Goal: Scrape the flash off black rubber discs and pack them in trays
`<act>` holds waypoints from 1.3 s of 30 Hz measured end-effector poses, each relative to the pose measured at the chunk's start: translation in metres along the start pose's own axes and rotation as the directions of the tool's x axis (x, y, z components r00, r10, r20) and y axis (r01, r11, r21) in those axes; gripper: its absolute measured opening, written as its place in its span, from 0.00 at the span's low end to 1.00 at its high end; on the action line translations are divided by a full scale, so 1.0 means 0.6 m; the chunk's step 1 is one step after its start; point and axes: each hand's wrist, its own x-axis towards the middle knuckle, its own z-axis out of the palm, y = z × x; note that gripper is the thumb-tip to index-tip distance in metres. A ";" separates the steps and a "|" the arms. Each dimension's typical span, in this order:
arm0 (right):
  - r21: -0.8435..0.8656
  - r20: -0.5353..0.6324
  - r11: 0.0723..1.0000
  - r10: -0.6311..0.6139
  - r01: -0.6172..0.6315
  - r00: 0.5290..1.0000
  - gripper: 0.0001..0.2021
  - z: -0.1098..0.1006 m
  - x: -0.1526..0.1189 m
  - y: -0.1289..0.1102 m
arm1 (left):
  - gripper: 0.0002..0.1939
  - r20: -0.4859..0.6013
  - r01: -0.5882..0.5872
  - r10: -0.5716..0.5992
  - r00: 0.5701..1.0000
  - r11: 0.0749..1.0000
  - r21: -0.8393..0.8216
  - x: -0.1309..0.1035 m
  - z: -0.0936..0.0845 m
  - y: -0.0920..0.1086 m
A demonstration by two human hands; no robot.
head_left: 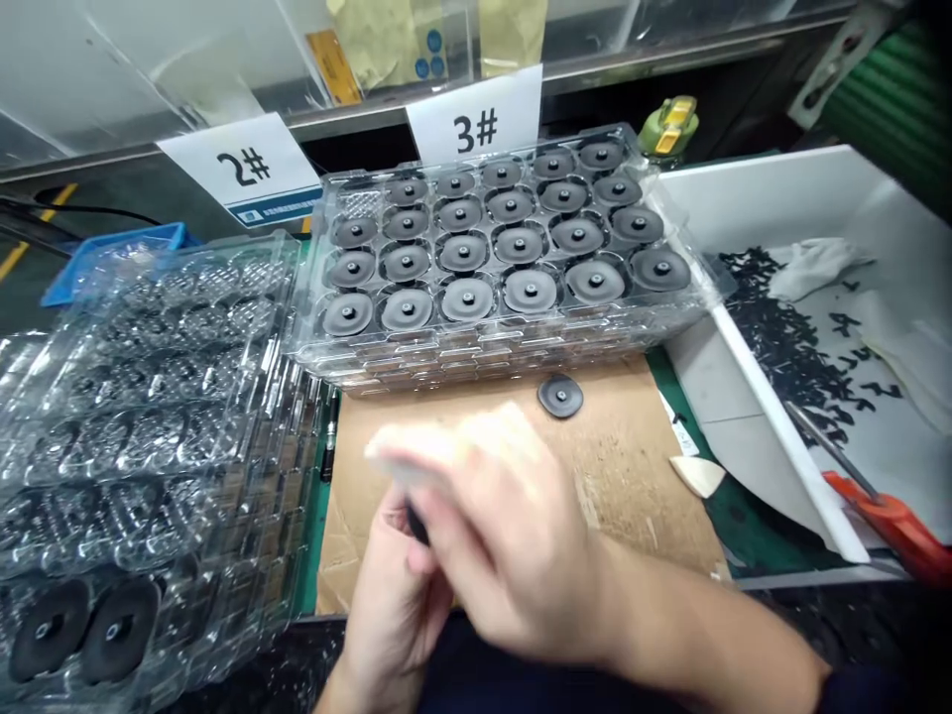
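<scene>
Gripping a black part (pixel 417 524) in the left hand (pixel 394 585), fingers closed, over the cardboard (pixel 632 446); pinching a pale piece (pixel 411 470), perhaps cloth, in the blurred right hand (pixel 521 535). Brace firmly, press lightly, clear of the loose black disc (pixel 560 397).

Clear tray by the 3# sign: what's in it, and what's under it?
The top tray has black discs in every pocket except the back-left one. Under it, edges of more clear trays show. Their contents and the surface beneath them are covered.
</scene>
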 end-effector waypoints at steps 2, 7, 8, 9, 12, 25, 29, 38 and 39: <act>0.045 0.105 0.999 -0.017 0.012 0.994 0.13 -0.015 -0.013 0.004 | 0.23 -0.009 0.033 -0.033 0.999 0.999 0.006 0.001 -0.002 0.004; -0.093 0.098 0.984 0.159 -0.150 0.982 0.14 -0.045 -0.059 0.012 | 0.22 -0.030 0.061 -0.060 0.998 0.998 0.026 0.009 -0.002 0.001; -0.120 0.053 0.980 0.168 -0.161 0.984 0.14 -0.047 -0.062 0.011 | 0.23 -0.036 0.054 -0.054 0.998 0.998 0.018 0.010 0.002 -0.001; -0.128 0.014 0.980 0.156 -0.153 0.988 0.14 -0.048 -0.064 0.010 | 0.23 -0.038 0.055 -0.055 0.998 0.998 0.006 0.010 0.006 -0.004; -0.063 0.018 0.995 0.080 -0.078 0.997 0.13 -0.048 -0.061 0.012 | 0.21 -0.059 0.078 -0.078 0.995 0.997 -0.003 0.011 0.015 -0.011; -0.029 -0.019 0.982 0.187 -0.187 0.982 0.12 -0.061 -0.073 0.032 | 0.21 -0.162 0.013 -0.003 0.987 0.998 0.055 0.014 0.035 -0.034; -0.012 -0.069 0.997 0.074 -0.075 0.995 0.12 -0.063 -0.074 0.033 | 0.20 -0.148 0.063 -0.056 0.987 0.997 0.043 0.016 0.036 -0.039; -0.057 0.043 0.871 0.490 -0.487 0.871 0.11 -0.013 -0.168 0.147 | 0.18 -0.136 0.000 0.003 0.991 1.000 0.023 0.024 0.044 -0.036; -0.068 0.084 0.883 0.468 -0.464 0.880 0.11 -0.002 -0.187 0.154 | 0.19 -0.129 -0.005 0.008 0.992 1.000 0.026 0.024 0.043 -0.036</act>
